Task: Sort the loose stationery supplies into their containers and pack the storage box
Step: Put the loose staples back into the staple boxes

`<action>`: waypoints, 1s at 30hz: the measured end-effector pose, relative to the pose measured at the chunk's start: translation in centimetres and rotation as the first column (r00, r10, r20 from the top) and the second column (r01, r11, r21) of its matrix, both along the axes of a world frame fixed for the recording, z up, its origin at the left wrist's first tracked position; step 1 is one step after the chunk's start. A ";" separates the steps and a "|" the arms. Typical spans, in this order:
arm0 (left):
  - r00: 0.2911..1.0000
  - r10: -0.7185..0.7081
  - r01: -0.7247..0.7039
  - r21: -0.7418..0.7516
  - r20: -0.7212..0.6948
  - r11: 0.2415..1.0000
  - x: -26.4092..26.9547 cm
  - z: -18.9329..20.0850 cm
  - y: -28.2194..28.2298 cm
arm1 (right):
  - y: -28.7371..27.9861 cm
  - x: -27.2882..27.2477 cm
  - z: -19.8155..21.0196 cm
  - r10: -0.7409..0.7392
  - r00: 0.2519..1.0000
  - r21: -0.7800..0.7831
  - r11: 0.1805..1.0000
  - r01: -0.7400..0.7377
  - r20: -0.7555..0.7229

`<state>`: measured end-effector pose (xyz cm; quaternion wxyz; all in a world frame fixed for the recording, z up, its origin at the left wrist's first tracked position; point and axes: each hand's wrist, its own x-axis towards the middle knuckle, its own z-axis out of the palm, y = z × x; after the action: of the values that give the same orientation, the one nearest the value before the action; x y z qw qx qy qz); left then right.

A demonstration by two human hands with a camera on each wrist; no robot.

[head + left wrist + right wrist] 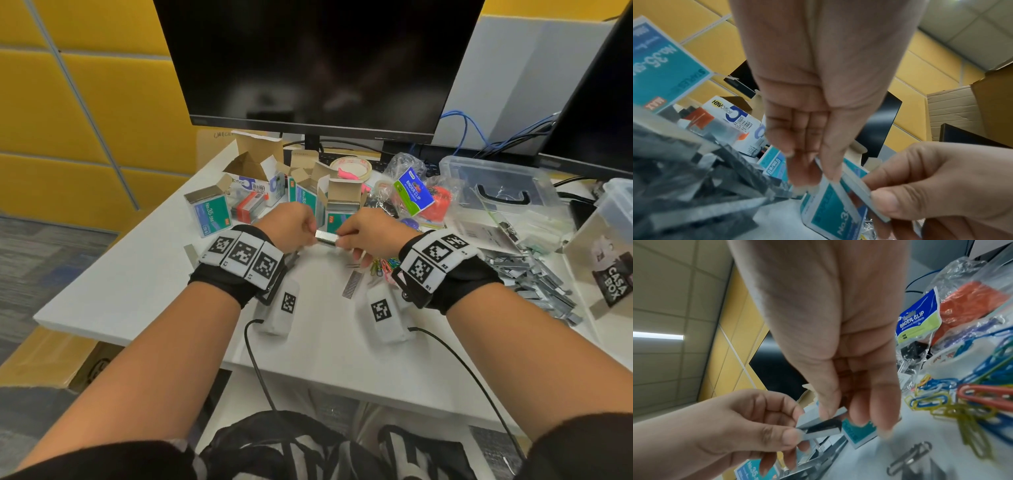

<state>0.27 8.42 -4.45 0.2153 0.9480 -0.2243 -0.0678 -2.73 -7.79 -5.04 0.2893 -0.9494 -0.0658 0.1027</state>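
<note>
both hands, left hand & right hand, pinch staple strip above desk.

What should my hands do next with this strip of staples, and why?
Probably slide the staples into the open box just behind them. Both the left hand and right hand already pinch the strip by its ends, above the desk.

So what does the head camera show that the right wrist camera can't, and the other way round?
Only the head view shows the clear storage box, the monitor and the loose staple pile. Only the right wrist view shows the coloured paper clips close up. Both show the left hand and right hand pinching one staple strip, and the binder clip bag.
</note>
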 end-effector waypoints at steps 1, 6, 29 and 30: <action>1.000 0.013 -0.014 -0.071 -0.015 0.997 0.0 0.1 0.0 | -0.1 0.0 0.1 0.003 1.000 0.000 1.000 -0.003 0.007; 0.962 0.010 -0.148 -0.495 -0.271 0.856 -0.5 0.4 -0.1 | -0.6 -0.2 0.6 0.012 0.998 -0.022 1.000 -0.011 0.069; 0.967 0.185 -0.127 -0.297 0.177 0.946 1.8 1.7 -2.4 | -0.7 1.9 3.8 -0.152 0.897 0.010 0.987 0.162 0.415; 0.967 0.182 -0.135 -0.247 0.180 0.960 1.9 1.6 -2.6 | -0.7 2.2 3.6 -0.144 0.907 -0.024 0.986 0.167 0.396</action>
<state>2.16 5.86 -2.90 0.3060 0.9331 -0.1743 0.0724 -0.48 -8.49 -1.46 0.2503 -0.9608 -0.0434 -0.1112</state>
